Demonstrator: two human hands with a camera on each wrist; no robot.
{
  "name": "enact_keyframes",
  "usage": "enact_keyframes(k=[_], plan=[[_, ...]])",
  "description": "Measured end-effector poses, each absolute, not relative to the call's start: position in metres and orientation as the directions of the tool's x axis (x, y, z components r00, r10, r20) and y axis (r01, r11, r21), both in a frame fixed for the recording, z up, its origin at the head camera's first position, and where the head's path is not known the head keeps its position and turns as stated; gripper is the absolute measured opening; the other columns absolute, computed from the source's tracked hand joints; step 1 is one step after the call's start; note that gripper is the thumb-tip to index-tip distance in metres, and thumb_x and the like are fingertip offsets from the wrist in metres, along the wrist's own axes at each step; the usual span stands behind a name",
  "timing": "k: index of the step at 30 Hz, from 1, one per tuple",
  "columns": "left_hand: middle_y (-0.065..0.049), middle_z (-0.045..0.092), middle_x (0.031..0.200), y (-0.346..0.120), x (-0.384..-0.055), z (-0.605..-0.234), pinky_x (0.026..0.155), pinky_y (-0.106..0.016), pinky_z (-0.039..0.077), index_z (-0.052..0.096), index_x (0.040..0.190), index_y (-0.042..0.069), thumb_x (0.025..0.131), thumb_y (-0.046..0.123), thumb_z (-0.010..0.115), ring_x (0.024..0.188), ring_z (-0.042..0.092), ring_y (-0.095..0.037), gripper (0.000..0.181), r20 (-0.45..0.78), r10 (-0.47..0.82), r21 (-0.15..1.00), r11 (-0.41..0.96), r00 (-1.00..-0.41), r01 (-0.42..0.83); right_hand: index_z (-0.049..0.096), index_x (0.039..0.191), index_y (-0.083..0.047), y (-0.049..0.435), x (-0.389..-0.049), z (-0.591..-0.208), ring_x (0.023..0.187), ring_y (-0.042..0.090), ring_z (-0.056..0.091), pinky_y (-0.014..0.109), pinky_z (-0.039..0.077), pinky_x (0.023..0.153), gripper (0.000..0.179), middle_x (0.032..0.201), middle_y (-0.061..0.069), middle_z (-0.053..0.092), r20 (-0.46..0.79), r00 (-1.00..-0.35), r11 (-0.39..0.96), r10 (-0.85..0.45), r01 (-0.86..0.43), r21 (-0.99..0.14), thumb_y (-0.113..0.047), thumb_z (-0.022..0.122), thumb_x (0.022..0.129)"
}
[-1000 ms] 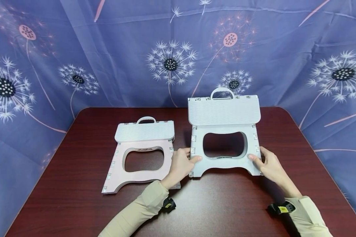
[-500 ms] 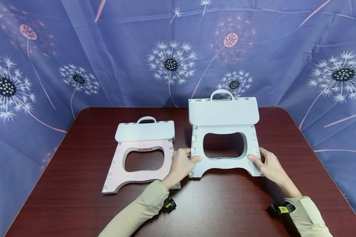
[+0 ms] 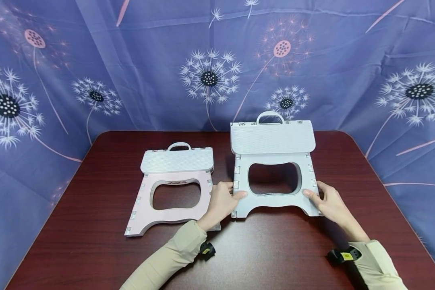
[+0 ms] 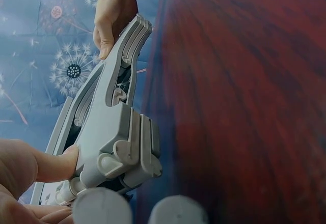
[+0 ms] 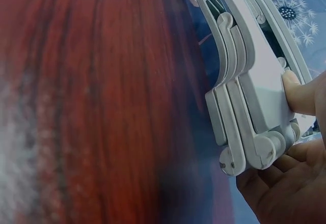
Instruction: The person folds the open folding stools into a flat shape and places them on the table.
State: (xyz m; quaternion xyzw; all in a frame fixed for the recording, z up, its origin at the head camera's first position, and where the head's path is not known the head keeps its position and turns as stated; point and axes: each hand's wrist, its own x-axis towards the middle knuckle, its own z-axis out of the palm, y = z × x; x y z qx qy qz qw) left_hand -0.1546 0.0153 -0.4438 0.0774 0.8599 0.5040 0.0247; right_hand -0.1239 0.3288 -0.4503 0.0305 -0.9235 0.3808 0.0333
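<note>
A folded step stool, pale blue-grey with a ribbed top panel and a loop handle, is held between both hands at the right of the table. My left hand grips its lower left leg, thumb on the front face and fingers behind the edge. On the lower right leg, my right hand grips the same way. The left wrist view shows the stool's stacked, folded legs end-on, with the left thumb pressing the face. From the right wrist, the right thumb lies on the stool, fingers curled behind.
A second folded step stool, pink with a white top, lies flat just left of my left hand; the left forearm overlaps its lower right corner. The dark red wooden table ends at a blue dandelion-print cloth behind and at both sides.
The held stool's top and handle have sunk slightly toward the table, while its lower edge came down a little. Both hands keep their grip in nearly the same place.
</note>
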Motion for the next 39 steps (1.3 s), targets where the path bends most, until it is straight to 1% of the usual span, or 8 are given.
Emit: enact_keyframes(k=[5,17,20,23,27,29,31,39], plan=[[-0.002,0.066,0.060,0.0153,-0.1554,-0.4468,0.043,-0.020,0.031,0.073,0.099,0.000,0.080,0.024,0.079,0.043,0.034,-0.001,0.031,0.036,0.164,0.869,0.482,-0.986,0.112,0.056,0.113,0.008,0.3297,-0.1241,-0.4524,0.060,0.000,0.057,0.024,0.049,0.052,0.035,0.080,0.015,0.066,0.068,-0.997,0.711,-0.032,-0.070,-0.700,-0.023,0.059,0.097],[-0.004,0.071,0.066,0.0151,-0.1547,-0.4487,0.049,-0.021,0.036,0.073,0.099,-0.002,0.080,0.022,0.079,0.047,0.040,-0.002,0.032,0.030,0.150,0.861,0.499,-0.988,0.102,0.056,0.115,0.008,0.3287,-0.1244,-0.4502,0.062,-0.001,0.056,0.022,0.048,0.053,0.035,0.082,0.012,0.068,0.043,-0.998,0.700,-0.035,-0.055,-0.712,-0.022,0.060,0.096],[-0.004,0.072,0.067,0.0154,-0.1543,-0.4495,0.056,-0.024,0.039,0.073,0.099,-0.002,0.079,0.023,0.079,0.048,0.041,-0.002,0.033,0.038,0.140,0.846,0.522,-0.989,0.106,0.056,0.116,0.008,0.3292,-0.1242,-0.4513,0.062,-0.002,0.056,0.022,0.047,0.053,0.035,0.082,0.012,0.068,0.039,-0.999,0.703,-0.036,-0.053,-0.709,-0.021,0.059,0.096],[-0.007,0.074,0.075,0.0161,-0.1546,-0.4502,0.068,-0.032,0.046,0.073,0.101,0.000,0.079,0.026,0.080,0.056,0.052,-0.004,0.036,0.024,0.124,0.836,0.542,-0.992,0.088,0.056,0.117,0.009,0.3291,-0.1241,-0.4515,0.062,-0.001,0.055,0.022,0.047,0.053,0.036,0.082,0.012,0.068,0.037,-0.999,0.703,-0.039,-0.053,-0.709,-0.021,0.059,0.097],[-0.014,0.075,0.087,0.0164,-0.1553,-0.4517,0.080,-0.041,0.051,0.072,0.105,-0.001,0.078,0.029,0.081,0.077,0.068,-0.017,0.041,0.009,0.112,0.837,0.543,-0.994,0.068,0.055,0.118,0.009,0.3278,-0.1236,-0.4500,0.062,-0.001,0.055,0.022,0.047,0.054,0.038,0.083,0.013,0.068,0.029,-0.999,0.704,-0.039,-0.048,-0.708,-0.021,0.059,0.097],[-0.015,0.075,0.090,0.0164,-0.1555,-0.4527,0.080,-0.042,0.053,0.072,0.105,-0.002,0.077,0.029,0.081,0.084,0.071,-0.021,0.043,0.008,0.110,0.839,0.540,-0.994,0.066,0.055,0.119,0.010,0.3271,-0.1232,-0.4490,0.063,-0.001,0.055,0.022,0.047,0.054,0.039,0.084,0.014,0.068,0.024,-0.999,0.706,-0.039,-0.045,-0.707,-0.022,0.059,0.097],[-0.015,0.075,0.090,0.0164,-0.1557,-0.4532,0.079,-0.041,0.053,0.072,0.105,-0.003,0.077,0.030,0.081,0.085,0.071,-0.022,0.044,0.007,0.108,0.840,0.539,-0.994,0.064,0.054,0.120,0.010,0.3267,-0.1230,-0.4482,0.063,-0.002,0.056,0.023,0.048,0.055,0.040,0.085,0.014,0.068,0.019,-0.999,0.708,-0.039,-0.041,-0.705,-0.023,0.059,0.097],[-0.013,0.075,0.085,0.0148,-0.1548,-0.4499,0.071,-0.033,0.052,0.072,0.104,-0.004,0.077,0.030,0.081,0.070,0.065,-0.010,0.044,0.003,0.118,0.845,0.531,-0.993,0.066,0.054,0.120,0.010,0.3274,-0.1234,-0.4478,0.065,-0.002,0.056,0.022,0.048,0.057,0.042,0.087,0.015,0.068,0.010,-0.999,0.725,-0.038,-0.035,-0.688,-0.024,0.058,0.097]])
